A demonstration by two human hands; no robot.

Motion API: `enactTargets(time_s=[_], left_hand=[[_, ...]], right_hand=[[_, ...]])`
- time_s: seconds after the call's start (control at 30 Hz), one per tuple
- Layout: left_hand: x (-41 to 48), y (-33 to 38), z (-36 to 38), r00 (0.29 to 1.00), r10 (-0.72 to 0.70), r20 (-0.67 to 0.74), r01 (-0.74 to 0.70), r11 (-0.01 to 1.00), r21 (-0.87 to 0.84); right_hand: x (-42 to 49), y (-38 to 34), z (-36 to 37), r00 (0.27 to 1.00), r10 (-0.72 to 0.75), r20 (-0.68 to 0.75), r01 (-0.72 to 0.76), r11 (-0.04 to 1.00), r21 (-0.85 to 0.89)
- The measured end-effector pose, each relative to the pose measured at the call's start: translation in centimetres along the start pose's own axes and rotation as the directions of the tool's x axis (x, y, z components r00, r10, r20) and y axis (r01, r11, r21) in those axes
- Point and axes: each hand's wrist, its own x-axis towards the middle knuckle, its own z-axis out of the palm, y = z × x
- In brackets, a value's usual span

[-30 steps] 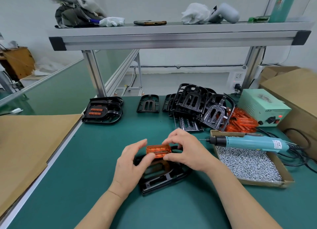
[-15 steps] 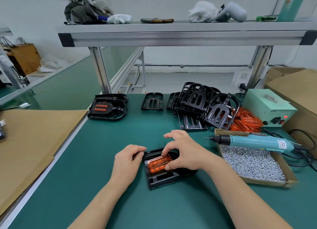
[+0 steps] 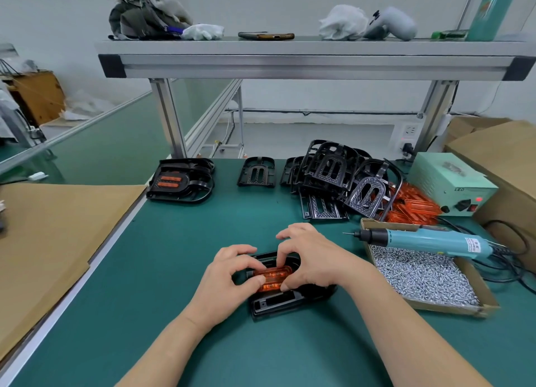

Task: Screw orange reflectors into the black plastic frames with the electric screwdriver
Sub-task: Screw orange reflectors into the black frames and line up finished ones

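Pinching ribbed orange reflector [image 3: 272,277] in glossy black frame [image 3: 278,304]: left hand [image 3: 224,282], right hand [image 3: 313,259].

I am seeing bright, even light from above; soft shadows are lying just under my fingers [image 3: 295,231], and far beyond them the shelf [image 3: 290,64] is bowing.

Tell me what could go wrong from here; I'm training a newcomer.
1. Both the left hand and the right hand hold the orange reflector in the black frame. Their fingers hide its seating, so it may sit crooked when screwed.
2. The electric screwdriver rests across the screw box rim, overhanging toward the right hand. A hasty reach could knock it off.
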Motion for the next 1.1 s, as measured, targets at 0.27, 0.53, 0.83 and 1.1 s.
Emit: enactTargets(time_s=[0.27,0.53,0.83,1.1], left_hand=[[0.4,-0.4,-0.3,0.993,0.011,0.117,-0.010,1.000,-0.009],[0.7,-0.9,-0.5,0.980,0.017,0.196,-0.014,1.000,-0.013],[0.6,-1.5,-0.8,0.958,0.043,0.282,-0.052,0.998,0.025],[0.7,-1.0,-2.1,0.942,-0.046,0.333,0.062,0.997,-0.037]], right_hand=[[-0.1,1.0,0.4,1.000,-0.012,-0.016,0.014,0.985,0.173],[0.2,0.9,1.3,0.997,-0.052,-0.054,0.057,0.994,0.090],[-0.1,1.4,1.7,0.995,-0.050,-0.083,0.061,0.989,0.137],[-0.2,1.8,2.0,0.991,-0.070,-0.112,0.086,0.986,0.143]])
